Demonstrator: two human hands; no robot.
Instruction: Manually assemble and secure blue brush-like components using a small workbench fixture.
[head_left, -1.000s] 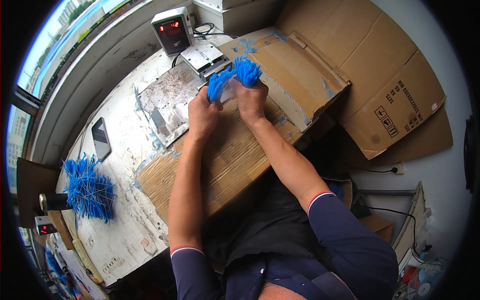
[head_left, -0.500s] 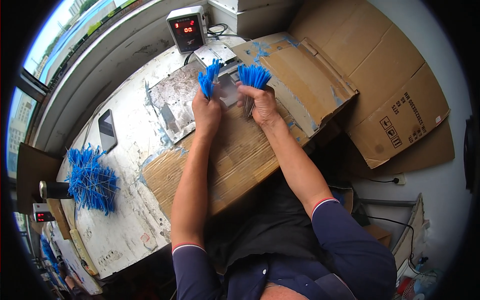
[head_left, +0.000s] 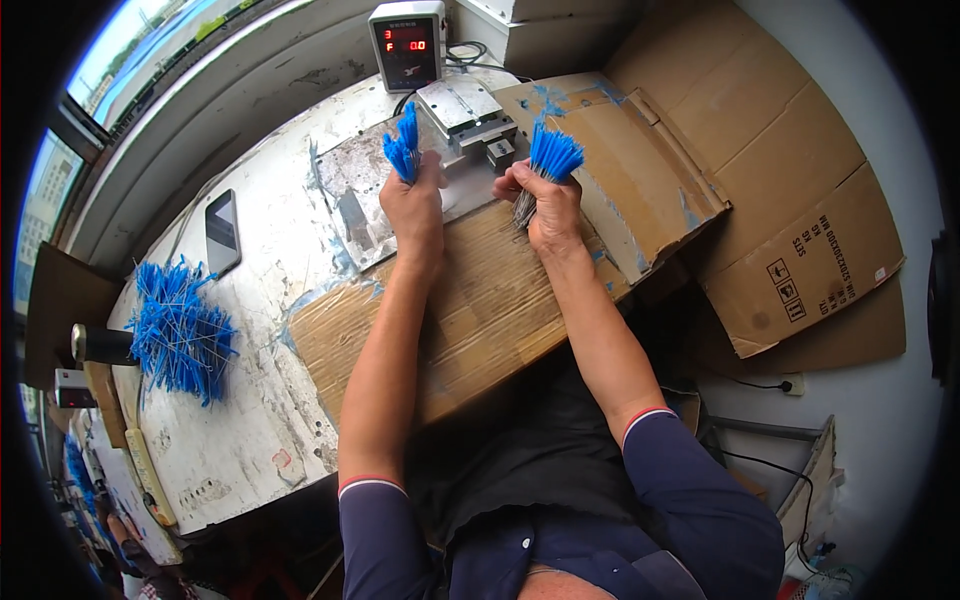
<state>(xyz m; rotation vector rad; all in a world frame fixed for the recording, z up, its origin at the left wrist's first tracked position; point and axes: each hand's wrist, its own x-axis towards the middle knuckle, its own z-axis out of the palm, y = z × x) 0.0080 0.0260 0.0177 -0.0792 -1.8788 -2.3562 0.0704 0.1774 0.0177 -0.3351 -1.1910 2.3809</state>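
My left hand is closed round a small bundle of thin wires with blue ends, the blue tips pointing up and away from me. In my right hand is a thicker bundle of the same blue-tipped wires, its pale thin stems showing below the fist. Both hands hover over the near side of a metal fixture with a small block at its front. A gap parts the two hands. On the table at the left lies a large loose pile of blue-tipped wires.
A box with a red digital display stands behind the fixture. A phone lies on the white table, near a dark cylinder. Flattened cardboard covers the near edge; a large carton stands at right.
My hands have moved apart, the right one shifting rightward with its bundle. The block on the fixture now shows between them. The display's red digits have changed, and the view has shifted slightly.
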